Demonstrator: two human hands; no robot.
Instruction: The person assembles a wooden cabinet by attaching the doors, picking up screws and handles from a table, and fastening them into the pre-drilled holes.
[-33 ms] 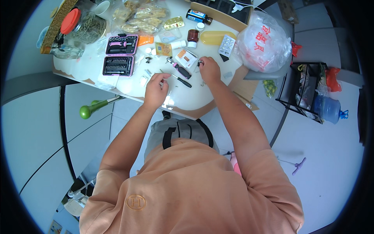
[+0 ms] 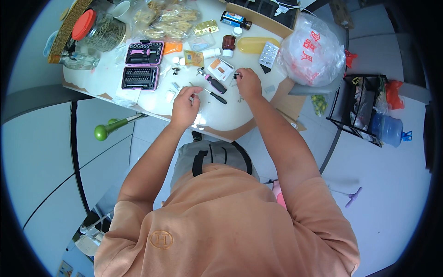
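Note:
My left hand (image 2: 186,107) rests at the table's near side, fingers loosely curled, with a gap between thumb and forefinger and nothing visible in it. Beside its fingertips lies a screwdriver (image 2: 217,97) with a black handle and thin shaft. A ratchet handle (image 2: 214,84) in black and pink lies just beyond. My right hand (image 2: 248,84) is closed in a pinch on a small dark part (image 2: 236,75), mostly hidden by the fingers. Left of that hand is a printed leaflet (image 2: 220,69). A small black fitting (image 2: 175,71) stands apart, and tiny screws (image 2: 240,99) lie near my right wrist.
An open tool case (image 2: 140,77) with bits and sockets lies to the left. Farther back are bagged dry food (image 2: 168,23), a brown bottle (image 2: 228,42), a blister pack (image 2: 268,54) and a red-lidded jar (image 2: 105,34). A stuffed plastic bag (image 2: 311,53) bulges at the right.

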